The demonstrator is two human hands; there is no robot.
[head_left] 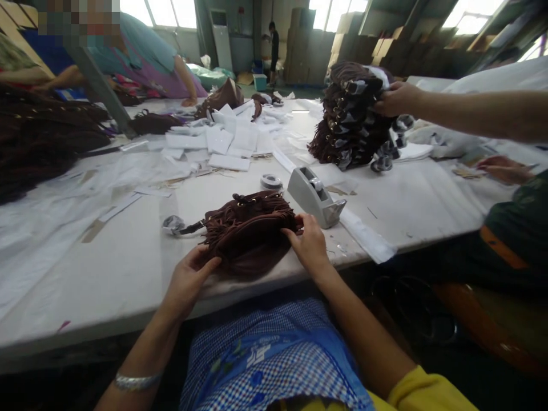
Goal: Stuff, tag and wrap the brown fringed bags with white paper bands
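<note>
Both forearms reach up and inward from the lower edge of view, wrists raised near the table's front edge. Left hand [194, 274] at the left end of a brown fringed bag [252, 234], thumb laid along its near rim, fingers curled behind and partly hidden, pinching the leather. Right hand [311, 242] at the opposite end, thumb on the rim, forefinger bent over the side, pinching there too. Bag lies on the tabletop between the two sets of fingers, dark opening toward the wearer. Silver bracelet [137, 381] on the left forearm; yellow sleeve [428, 388] on the right arm; blue checked apron [265, 354] below and between the hands. Left of the left fingers, a strap end wrapped in clear film [173, 224]. Just beyond the right fingers, a grey tape dispenser [314, 197]; a tape roll [271, 181] just past the bag. White table [128, 285], strewn with paper scraps; farther from the fingers, a heap of white pads [231, 134]. Well beyond the right fingers, a co-worker's hand [400, 100] grips a stack of dark fringed bags [346, 114]. Far off: stacked cartons [299, 45], bright windows [171, 12], a standing person [274, 51].
</note>
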